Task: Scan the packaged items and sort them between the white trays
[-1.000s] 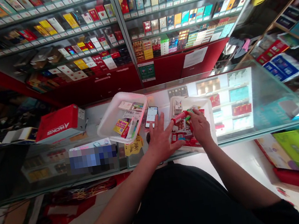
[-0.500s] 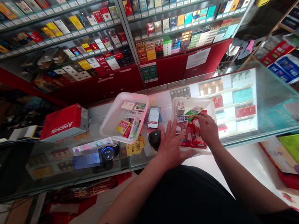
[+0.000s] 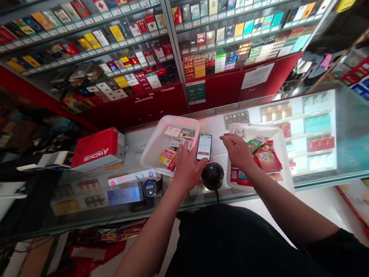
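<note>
My left hand (image 3: 186,168) is open, fingers stretched over the near right corner of the left white plastic basket (image 3: 150,144). Its thumb lies by the lower end of a phone (image 3: 204,147) with a lit screen. Inside that basket are small boxes, one of them yellow and pink (image 3: 167,157). My right hand (image 3: 238,151) is above the left side of the right white basket (image 3: 284,167), its fingers curled together. Whatever they may hold is hidden. Red packets (image 3: 267,156) and a green packet (image 3: 256,143) lie in this basket. A black, round-topped device (image 3: 213,176) stands between my hands.
The glass counter (image 3: 318,174) runs across in front of me. A red box (image 3: 98,149), a small terminal with a round lit display (image 3: 150,188) and a long pinkish box (image 3: 131,177) stand to the left. Shelves of cigarette packs (image 3: 224,30) rise behind.
My left hand has moved left, from the right basket to the left basket and phone. My right hand has shifted to the right basket's left side, uncovering red packets. The camera view has shifted.
</note>
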`<state>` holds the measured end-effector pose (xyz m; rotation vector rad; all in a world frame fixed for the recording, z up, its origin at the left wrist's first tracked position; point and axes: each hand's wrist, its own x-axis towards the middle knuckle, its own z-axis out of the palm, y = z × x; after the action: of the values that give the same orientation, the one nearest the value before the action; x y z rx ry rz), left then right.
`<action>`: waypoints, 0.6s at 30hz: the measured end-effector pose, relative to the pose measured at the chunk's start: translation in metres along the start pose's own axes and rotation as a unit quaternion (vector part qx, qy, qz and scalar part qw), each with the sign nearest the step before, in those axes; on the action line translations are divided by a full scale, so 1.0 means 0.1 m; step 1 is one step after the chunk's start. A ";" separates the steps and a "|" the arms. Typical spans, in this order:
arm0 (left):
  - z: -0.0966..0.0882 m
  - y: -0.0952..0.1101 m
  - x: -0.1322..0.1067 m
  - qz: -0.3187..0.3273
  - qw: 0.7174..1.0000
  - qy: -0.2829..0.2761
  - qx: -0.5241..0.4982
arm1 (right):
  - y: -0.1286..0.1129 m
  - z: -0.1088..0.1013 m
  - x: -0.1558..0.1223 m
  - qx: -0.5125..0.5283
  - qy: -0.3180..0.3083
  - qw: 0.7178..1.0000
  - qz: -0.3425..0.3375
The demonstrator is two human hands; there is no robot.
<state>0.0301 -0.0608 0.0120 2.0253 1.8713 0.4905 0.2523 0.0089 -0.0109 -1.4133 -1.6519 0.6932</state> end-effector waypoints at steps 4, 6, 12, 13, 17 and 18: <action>-0.13 -0.40 0.13 -0.054 0.998 -0.008 0.031 | -0.26 0.35 0.16 0.017 -0.055 0.998 0.002; -0.18 -0.59 0.21 -0.083 0.996 -0.022 0.038 | -0.38 0.51 0.24 0.017 -0.086 0.996 0.015; -0.30 -1.03 0.44 -0.099 0.991 -0.033 0.086 | -0.64 0.98 0.43 -0.031 -0.160 0.985 0.046; -0.30 -1.06 0.45 -0.096 0.990 -0.042 0.094 | -0.67 1.05 0.46 -0.050 -0.175 0.982 0.050; -0.24 -1.12 0.47 -0.090 0.984 -0.083 0.128 | -0.74 1.30 0.52 -0.153 -0.246 0.956 0.044; -0.21 -1.12 0.47 -0.085 0.983 -0.086 0.136 | -0.75 1.36 0.53 -0.181 -0.260 0.948 0.034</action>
<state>-0.0747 -0.0054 -0.0208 1.9705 2.0706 0.0124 0.0963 0.0587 -0.0037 -1.6409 -2.2389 0.8894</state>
